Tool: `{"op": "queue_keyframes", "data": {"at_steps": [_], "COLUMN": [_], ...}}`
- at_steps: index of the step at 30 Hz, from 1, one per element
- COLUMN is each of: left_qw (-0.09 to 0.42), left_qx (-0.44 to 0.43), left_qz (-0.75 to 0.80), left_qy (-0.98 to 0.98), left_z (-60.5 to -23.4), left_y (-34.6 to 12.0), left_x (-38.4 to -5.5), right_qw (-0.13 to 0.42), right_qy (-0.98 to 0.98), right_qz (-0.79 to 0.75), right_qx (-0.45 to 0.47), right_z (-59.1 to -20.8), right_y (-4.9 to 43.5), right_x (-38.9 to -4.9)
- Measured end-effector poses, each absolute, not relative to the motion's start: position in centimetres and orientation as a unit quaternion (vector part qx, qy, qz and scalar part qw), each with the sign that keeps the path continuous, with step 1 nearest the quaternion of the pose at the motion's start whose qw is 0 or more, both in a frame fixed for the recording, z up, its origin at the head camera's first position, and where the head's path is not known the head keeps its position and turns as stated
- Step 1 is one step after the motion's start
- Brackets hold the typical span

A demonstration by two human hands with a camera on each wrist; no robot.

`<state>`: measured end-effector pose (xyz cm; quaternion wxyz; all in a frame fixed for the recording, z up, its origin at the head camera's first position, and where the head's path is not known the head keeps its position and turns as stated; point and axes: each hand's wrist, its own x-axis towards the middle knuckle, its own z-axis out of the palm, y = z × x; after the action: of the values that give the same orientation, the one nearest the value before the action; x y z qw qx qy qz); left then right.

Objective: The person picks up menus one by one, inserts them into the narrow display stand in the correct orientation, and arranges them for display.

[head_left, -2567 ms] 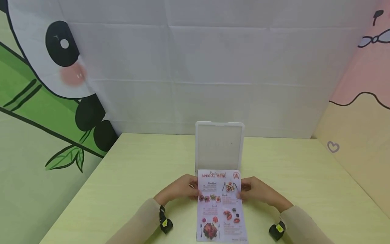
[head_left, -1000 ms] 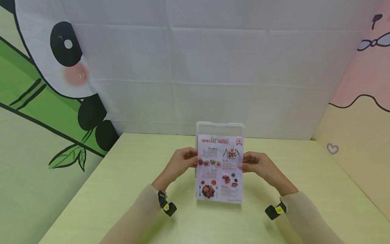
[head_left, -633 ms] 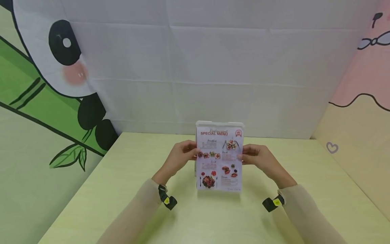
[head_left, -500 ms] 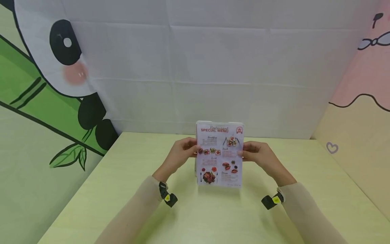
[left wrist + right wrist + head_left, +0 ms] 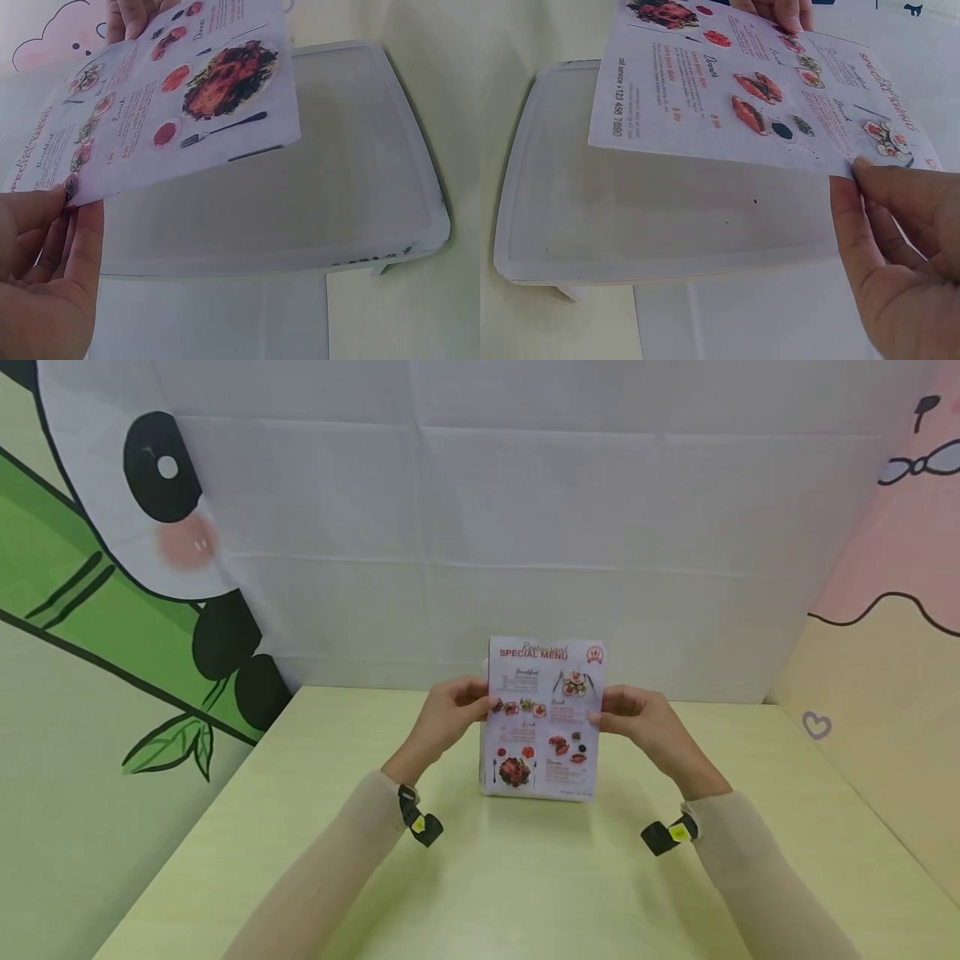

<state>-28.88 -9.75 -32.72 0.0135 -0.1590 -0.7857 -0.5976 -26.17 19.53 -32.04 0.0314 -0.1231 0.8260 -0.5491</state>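
A printed restaurant menu sheet (image 5: pixel 546 727) is held upright by both hands, in front of a white-framed stand (image 5: pixel 360 165). My left hand (image 5: pixel 452 720) pinches its left edge between thumb and fingers, a little above mid-height. On the opposite edge my right hand (image 5: pixel 637 727) pinches it the same way. In both wrist views the sheet tilts away from the stand's pale panel (image 5: pixel 705 217), its lower edge standing off the panel. From the head view the menu covers nearly all of the stand, and its top edge reaches above the stand's top.
The stand rests on a pale yellow-green table (image 5: pixel 360 727), near its back edge. Behind it hangs a white cloth (image 5: pixel 517 518). Painted panels flank the table, a panda with bamboo (image 5: pixel 157 468) at left and a pink one (image 5: pixel 885 552) at right.
Both hands have carried the menu up and away from the person, from low in front of the stand to overlapping it. Its top edge has risen past the stand's top.
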Motion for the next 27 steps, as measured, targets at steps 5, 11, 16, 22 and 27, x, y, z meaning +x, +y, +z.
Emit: {"op": "queue_keyframes", "data": {"at_steps": [5,11,16,22,27], "left_qw": [0.030,0.046,0.059,0.076,0.090], "left_qx": [-0.158,-0.171,-0.178,-0.183,-0.194], "left_qz": [-0.607,-0.618,-0.613,-0.606,-0.605], "left_qy": [-0.778,-0.766,-0.767,-0.770,-0.767], "left_z": [-32.2,-31.1,-30.0,-28.6,-27.4], "left_y": [-9.6,-9.4,-9.1,-8.9,-8.7], "left_x": [-29.5,-30.3,-30.9,-31.4,-31.9], "right_qw": [0.031,0.008,-0.015,-0.039,-0.058], "right_qy": [0.827,0.817,0.811,0.812,0.808], "right_qz": [-0.546,-0.561,-0.570,-0.568,-0.571], "right_qx": [-0.127,-0.132,-0.133,-0.131,-0.131], "right_z": [-31.5,-31.0,-30.2,-28.9,-27.9], "right_y": [19.6,19.4,19.3,19.2,19.1], "right_x": [-26.6,-27.7,-28.5,-29.2,-29.5]}}
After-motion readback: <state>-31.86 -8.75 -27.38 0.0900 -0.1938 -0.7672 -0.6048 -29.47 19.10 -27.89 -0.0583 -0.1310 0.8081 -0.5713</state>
